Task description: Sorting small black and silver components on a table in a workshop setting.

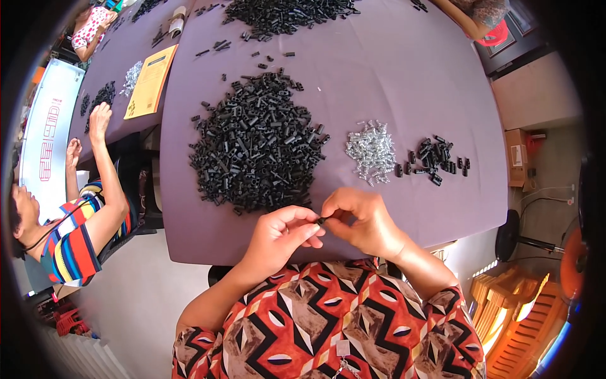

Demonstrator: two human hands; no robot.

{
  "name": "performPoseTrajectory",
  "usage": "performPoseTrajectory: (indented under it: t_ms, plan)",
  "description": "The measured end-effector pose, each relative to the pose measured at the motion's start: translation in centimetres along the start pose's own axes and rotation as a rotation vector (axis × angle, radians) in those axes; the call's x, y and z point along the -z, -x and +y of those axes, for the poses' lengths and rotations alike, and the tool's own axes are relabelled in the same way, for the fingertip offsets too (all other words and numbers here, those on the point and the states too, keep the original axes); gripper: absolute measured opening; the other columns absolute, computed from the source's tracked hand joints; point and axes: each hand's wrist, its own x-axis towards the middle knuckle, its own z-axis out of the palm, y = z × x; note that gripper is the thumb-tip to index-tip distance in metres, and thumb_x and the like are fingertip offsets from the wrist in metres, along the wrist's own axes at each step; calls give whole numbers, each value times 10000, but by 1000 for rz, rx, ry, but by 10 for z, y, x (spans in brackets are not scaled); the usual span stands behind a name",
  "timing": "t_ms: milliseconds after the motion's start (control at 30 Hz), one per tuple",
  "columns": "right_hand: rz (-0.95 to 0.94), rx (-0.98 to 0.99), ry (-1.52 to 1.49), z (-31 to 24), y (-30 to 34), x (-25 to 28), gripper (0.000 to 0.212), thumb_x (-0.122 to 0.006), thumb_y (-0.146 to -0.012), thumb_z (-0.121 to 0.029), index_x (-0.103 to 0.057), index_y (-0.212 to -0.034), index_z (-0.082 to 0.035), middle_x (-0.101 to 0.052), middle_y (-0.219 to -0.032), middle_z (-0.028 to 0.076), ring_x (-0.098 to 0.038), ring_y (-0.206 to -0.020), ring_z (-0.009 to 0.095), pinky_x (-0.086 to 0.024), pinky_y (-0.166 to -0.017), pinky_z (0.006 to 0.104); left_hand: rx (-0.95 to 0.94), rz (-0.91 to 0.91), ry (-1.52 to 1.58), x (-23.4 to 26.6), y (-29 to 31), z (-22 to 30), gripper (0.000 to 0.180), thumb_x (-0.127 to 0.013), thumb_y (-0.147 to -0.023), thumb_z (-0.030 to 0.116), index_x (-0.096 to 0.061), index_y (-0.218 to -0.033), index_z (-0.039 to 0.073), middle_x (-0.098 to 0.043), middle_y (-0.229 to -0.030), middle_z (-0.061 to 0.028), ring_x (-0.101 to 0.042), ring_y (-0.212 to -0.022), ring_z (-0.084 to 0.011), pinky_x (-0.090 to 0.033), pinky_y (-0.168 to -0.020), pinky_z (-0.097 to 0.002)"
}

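Close to the table's near edge, my left hand (pixel 287 235) pinches a small black plastic piece (pixel 321 221) between thumb and fingers. Its other end is met by the closed fingertips of my right hand (pixel 361 220); whether they hold a further small part is hidden. Just beyond my left hand lies a big heap of black plastic pieces (pixel 255 139), short and tube-like. A smaller pile of shiny silver springs or screws (pixel 371 151), too small to tell which, lies beyond my right hand. Right of it is a loose group of black pieces (pixel 435 155).
A greyish-purple cloth (pixel 353 69) covers the table. Another black heap (pixel 284 14) lies at its far side. On the left, a person in a striped top (pixel 82 227) works at a neighbouring table bearing a yellow envelope (pixel 150 82). Orange plastic chairs (pixel 521 322) and a fan (pixel 571 262) stand right.
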Motion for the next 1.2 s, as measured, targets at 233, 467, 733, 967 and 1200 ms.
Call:
performPoseTrajectory:
  t_ms: [233,467,733,967,1200]
  plan:
    - [36,237,333,-6,7,-2,217,-740,-830,16,-699,-1038,-30,-675,-913,121,-693,-801,314,-556,-683,380,-34,-4,-55,-3,-8,-4,174,-631,-1022,99,-642,-1159,-8,-744,-1024,-97,-723,-853,-161,-564,-781,-282]
    - [36,-95,-226,10,11,12,120,-699,-950,-10,-740,-1062,-4,-672,-900,57,-663,-809,143,-528,-704,305,-17,2,-53,-9,-2,5,184,-632,-1005,54,-645,-1172,-22,-742,-1019,-135,-723,-840,-190,-579,-779,-303]
    - [-72,-321,-668,6,10,14,204,-635,-988,31,-674,-1187,13,-697,-959,27,-636,-839,75,-536,-749,225,-65,-9,-20,-8,0,0,169,-634,-1013,52,-645,-1159,-32,-732,-1012,-102,-688,-814,-137,-557,-777,-265]
    - [-102,-274,-606,9,10,7,114,-636,-968,50,-644,-1078,20,-696,-981,28,-637,-826,77,-535,-741,226,-61,-12,-38,-7,1,2,157,-630,-1010,43,-648,-1147,-33,-729,-996,-93,-679,-800,-118,-549,-769,-253]
    - [-59,32,-111,5,4,6,115,-660,-903,63,-666,-989,-13,-669,-909,29,-652,-837,114,-520,-676,254,-124,52,-209,-8,3,1,155,-642,-1000,48,-660,-1131,-34,-720,-968,-77,-673,-775,-103,-545,-730,-241]
